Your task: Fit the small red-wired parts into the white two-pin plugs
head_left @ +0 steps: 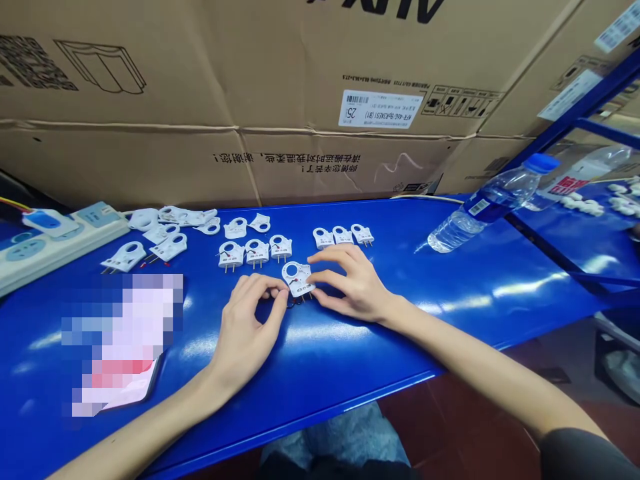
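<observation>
A small white plug part [297, 279] with a round hole and metal pins sits on the blue table [450, 280] between my hands. My left hand [247, 327] is curled, thumb and forefinger pinching at the part's lower left edge. My right hand [350, 283] rests on the table with fingers bent, fingertips touching the part's right side. Behind them stand a row of three similar plug parts [256, 253] and another row of three [343, 235]. Several more loose white parts [165, 233] lie at the back left.
A power strip [45, 243] lies at the far left. A blurred flat object [120, 340] rests on the left of the table. A plastic water bottle [493, 200] lies on its side at the right. Large cardboard boxes [300, 100] wall the back.
</observation>
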The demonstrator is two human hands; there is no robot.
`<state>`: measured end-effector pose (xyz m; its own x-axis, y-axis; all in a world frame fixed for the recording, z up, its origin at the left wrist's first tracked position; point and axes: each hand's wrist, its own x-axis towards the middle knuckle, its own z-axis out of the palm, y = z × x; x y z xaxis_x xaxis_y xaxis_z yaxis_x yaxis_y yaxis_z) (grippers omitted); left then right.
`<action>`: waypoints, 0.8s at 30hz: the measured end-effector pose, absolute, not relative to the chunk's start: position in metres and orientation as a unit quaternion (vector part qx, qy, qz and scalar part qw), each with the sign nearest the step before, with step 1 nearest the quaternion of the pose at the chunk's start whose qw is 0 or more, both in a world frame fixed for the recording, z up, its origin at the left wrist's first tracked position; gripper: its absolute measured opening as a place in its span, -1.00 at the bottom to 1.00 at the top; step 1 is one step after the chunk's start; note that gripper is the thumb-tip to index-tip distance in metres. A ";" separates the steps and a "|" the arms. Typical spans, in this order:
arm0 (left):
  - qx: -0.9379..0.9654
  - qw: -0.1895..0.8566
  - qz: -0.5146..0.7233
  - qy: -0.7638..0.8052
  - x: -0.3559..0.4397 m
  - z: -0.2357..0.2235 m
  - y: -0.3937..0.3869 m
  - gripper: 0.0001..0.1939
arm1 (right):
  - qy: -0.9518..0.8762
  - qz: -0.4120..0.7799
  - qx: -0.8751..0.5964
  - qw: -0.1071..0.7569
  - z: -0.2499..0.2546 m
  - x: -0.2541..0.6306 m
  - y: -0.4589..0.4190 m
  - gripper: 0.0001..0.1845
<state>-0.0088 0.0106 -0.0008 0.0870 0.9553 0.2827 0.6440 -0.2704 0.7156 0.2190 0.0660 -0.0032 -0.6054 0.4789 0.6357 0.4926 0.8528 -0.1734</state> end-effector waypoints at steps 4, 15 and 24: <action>0.706 0.210 0.378 0.561 -0.009 0.000 0.011 -0.81 | -0.894 -0.027 -0.257 0.367 -0.004 0.218 0.067 -0.91; 0.708 0.204 0.382 0.558 -0.008 -0.001 0.010 -0.84 | -0.889 -0.021 -0.285 0.357 -0.008 0.221 0.069 -0.90; 0.720 0.197 0.354 0.563 -0.005 -0.001 0.009 -0.81 | -0.846 -0.016 -0.383 0.372 -0.013 0.219 0.085 -0.89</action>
<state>-0.0055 0.0086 -0.0010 0.1151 0.9505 0.2885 0.6723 -0.2883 0.6818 0.2192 0.0847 -0.0126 -0.4304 0.6356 0.6409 0.6596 0.7061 -0.2573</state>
